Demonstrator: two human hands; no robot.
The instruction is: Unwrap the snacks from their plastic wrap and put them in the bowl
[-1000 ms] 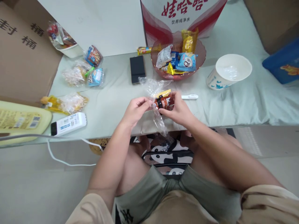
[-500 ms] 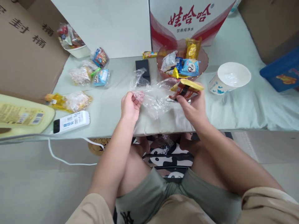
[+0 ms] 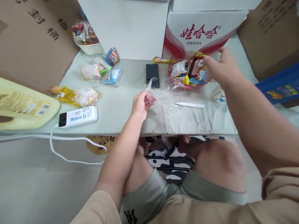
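My left hand (image 3: 141, 104) is closed on the gathered edge of a clear plastic bag (image 3: 164, 96), which spreads over the table to its right. My right hand (image 3: 221, 67), slightly blurred, is over the right side of a pink see-through bowl (image 3: 171, 70), thumb and fingers apart. A brown snack packet (image 3: 195, 67) rests on the other snacks in the bowl, close by the thumb tip; whether they touch I cannot tell. Also in the bowl are a white packet (image 3: 179, 68) and a yellow one (image 3: 183, 79). Below the bowl lies a white pen (image 3: 189, 105).
A dark phone (image 3: 152, 74) lies left of the bowl. My right forearm partly hides a paper cup (image 3: 218, 94). Wrapped snacks (image 3: 91, 71) are at the left, near a white corded device (image 3: 80, 116) and a yellow jug (image 3: 25, 105). Boxes (image 3: 126, 28) stand behind.
My right hand has carried the brown packet from above the bag up to the bowl, and its fingers have spread. The pen has come into view. My left hand still grips the bag.
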